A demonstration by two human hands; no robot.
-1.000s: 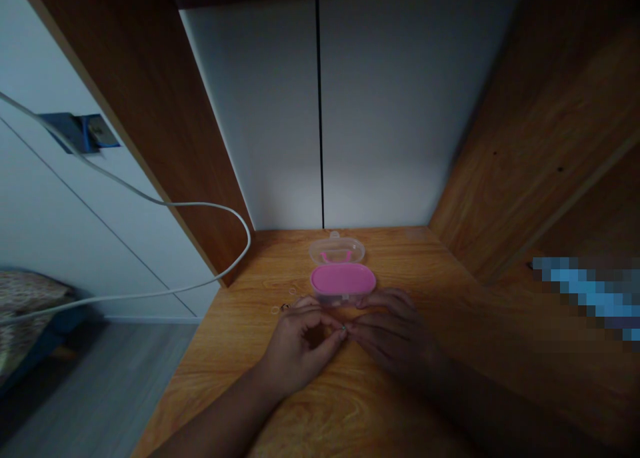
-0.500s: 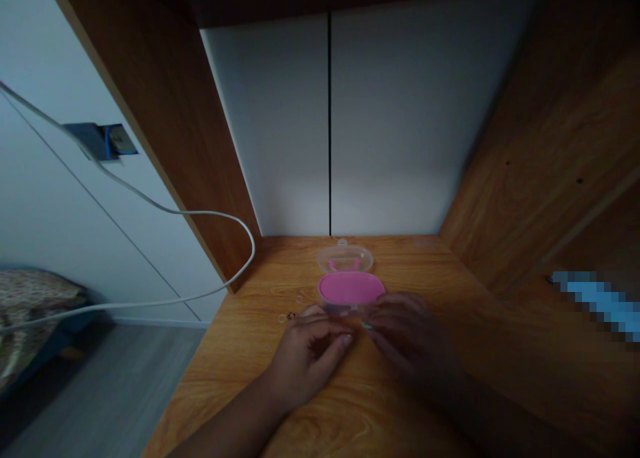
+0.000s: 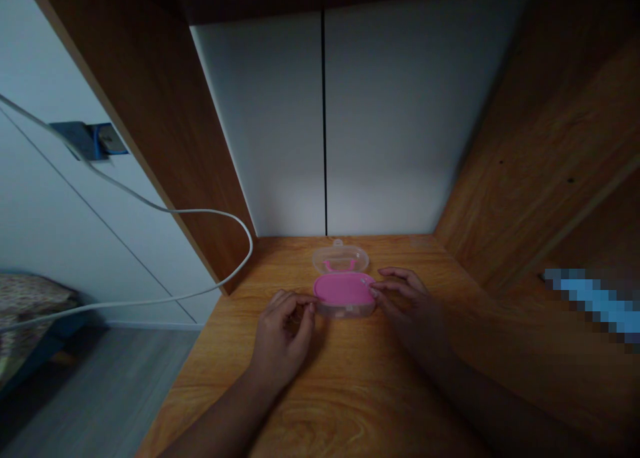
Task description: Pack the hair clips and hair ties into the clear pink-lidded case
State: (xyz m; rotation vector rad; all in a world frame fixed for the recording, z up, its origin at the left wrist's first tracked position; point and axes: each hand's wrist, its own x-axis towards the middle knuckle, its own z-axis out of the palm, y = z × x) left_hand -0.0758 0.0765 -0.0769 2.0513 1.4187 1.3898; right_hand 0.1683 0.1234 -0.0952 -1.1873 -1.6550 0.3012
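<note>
An oval clear plastic case point(image 3: 345, 310) with a pink inner surface point(image 3: 343, 289) rests on the wooden desktop. Its clear lid point(image 3: 341, 259) with a pink handle is swung back behind it. My left hand point(image 3: 284, 335) is at the case's left end, thumb and forefinger pinched; anything between them is too small to make out. Over the right end is my right hand point(image 3: 407, 305), thumb and forefinger close together and the other fingers raised. Just beside those fingertips, a tiny pale object point(image 3: 363, 281) shows on the pink surface.
A white cable point(image 3: 213, 211) loops in from the left, in front of the wooden side panel point(image 3: 150, 145). A wall socket point(image 3: 110, 138) is at the left. White panels point(image 3: 380, 125) close off the back. At the right is a blurred-out blue patch point(image 3: 595, 301).
My right hand has risen from in front of the case to its pink surface, where a tiny pale object now shows. My left hand moved left, hiding the small rings seen there before.
</note>
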